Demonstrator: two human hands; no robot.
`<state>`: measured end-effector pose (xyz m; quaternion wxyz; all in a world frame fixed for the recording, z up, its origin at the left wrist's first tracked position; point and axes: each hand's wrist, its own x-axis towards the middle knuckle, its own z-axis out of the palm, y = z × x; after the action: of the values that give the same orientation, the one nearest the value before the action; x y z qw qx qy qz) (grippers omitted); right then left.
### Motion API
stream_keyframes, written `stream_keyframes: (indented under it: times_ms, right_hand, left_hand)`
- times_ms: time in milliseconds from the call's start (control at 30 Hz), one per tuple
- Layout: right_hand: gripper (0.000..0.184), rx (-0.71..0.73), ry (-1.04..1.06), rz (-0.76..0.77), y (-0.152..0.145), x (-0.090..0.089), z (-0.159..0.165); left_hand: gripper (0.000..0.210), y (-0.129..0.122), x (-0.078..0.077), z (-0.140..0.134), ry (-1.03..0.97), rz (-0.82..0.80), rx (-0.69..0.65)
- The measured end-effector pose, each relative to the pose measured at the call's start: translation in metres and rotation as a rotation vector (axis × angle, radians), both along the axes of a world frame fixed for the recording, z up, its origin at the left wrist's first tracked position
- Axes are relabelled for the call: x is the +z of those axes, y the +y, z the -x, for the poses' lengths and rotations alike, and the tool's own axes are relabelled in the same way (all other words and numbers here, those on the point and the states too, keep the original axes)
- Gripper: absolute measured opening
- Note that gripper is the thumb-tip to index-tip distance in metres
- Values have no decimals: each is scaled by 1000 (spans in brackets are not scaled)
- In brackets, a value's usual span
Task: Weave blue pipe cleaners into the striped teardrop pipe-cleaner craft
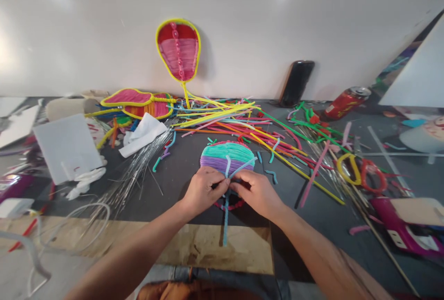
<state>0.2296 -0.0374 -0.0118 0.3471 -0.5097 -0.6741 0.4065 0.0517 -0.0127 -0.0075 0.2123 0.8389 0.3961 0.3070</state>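
Observation:
In front of me is a rounded pipe-cleaner piece with turquoise and purple rows and a pink-red edge. Light-blue pipe cleaners cross over its middle, one end hanging toward me past the dark table edge. My left hand pinches the blue pipe cleaners near the crossing, thumb and forefinger together. Close beside it on the right, my right hand is closed on them too, its fingertips almost touching the left ones. Both hands cover much of the lower half of the piece.
Behind lies a heap of loose pipe cleaners. A yellow-edged pink paddle shape stands against the wall. A phone and a red can stand at the back right. Thin wires spread left; yellow-handled scissors lie right.

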Motion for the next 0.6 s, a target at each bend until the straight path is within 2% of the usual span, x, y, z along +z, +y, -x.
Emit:
stream_keyframes:
  times_ms: [100, 167, 300, 433, 600]
  right_hand:
    - [31, -4, 209, 330, 0, 2, 0]
    - [35, -8, 344, 414, 1, 3, 0]
    - [31, -5, 461, 411, 2, 4, -4]
    - [29, 80, 555, 448, 3, 6, -9]
    - [31, 142, 375, 418, 4, 9, -19]
  left_hand:
    - [32, 0, -2, 0, -8, -10, -21]
    - [29, 0, -2, 0, -27, -21, -31]
    - [19, 1, -2, 2, -73, -36, 16]
    - [12, 5, -4, 8, -35, -75, 108]
    - [12, 6, -6, 14, 22, -39, 164]
